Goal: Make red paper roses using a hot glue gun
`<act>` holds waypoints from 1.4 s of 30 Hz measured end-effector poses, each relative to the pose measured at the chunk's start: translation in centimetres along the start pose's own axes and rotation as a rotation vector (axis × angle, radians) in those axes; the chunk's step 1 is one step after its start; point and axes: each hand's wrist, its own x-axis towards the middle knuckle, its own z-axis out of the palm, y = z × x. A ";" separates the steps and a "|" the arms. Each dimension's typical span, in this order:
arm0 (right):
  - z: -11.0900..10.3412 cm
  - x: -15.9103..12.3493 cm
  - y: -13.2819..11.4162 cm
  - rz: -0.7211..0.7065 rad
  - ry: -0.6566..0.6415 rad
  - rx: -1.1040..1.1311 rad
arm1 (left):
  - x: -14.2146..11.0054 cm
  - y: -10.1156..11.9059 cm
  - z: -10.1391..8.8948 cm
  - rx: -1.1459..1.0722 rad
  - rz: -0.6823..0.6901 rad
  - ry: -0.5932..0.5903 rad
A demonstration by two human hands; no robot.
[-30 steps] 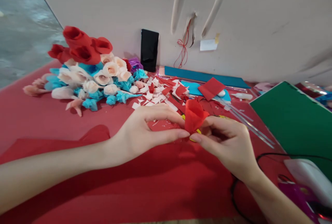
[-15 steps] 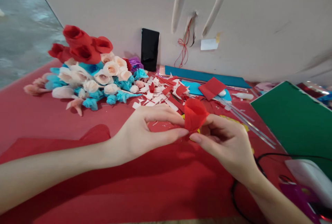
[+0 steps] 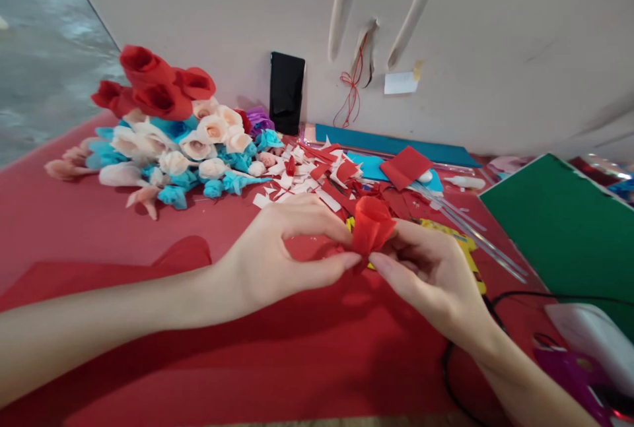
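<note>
Fingers of the left hand [image 3: 267, 255] and right hand [image 3: 430, 268] pinch the red paper flower [image 3: 371, 224] at its base, twelve o'clock above the red worktop [image 3: 297, 361]; steady, light pinching likely keeps petals uncrushed.

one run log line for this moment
left hand: pinching red paper flower | right hand: pinching same flower | behind: paper flower pile, scraps

Red paper rose [image 3: 371, 224]; green sheet [image 3: 564, 229].

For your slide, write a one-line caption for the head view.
Both hands, left hand and right hand, pinch a red paper flower above the red table.
</note>
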 end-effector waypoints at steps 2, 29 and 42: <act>0.0 0.0 0.0 0.006 -0.005 -0.004 | 0.0 0.1 0.0 0.028 0.003 -0.011; 0.0 0.3 0.1 0.051 0.008 0.077 | 0.3 -0.2 -0.2 -0.043 -0.195 -0.014; 0.5 0.6 0.5 0.014 0.071 -0.025 | 0.3 -0.6 0.1 -0.069 -0.130 0.007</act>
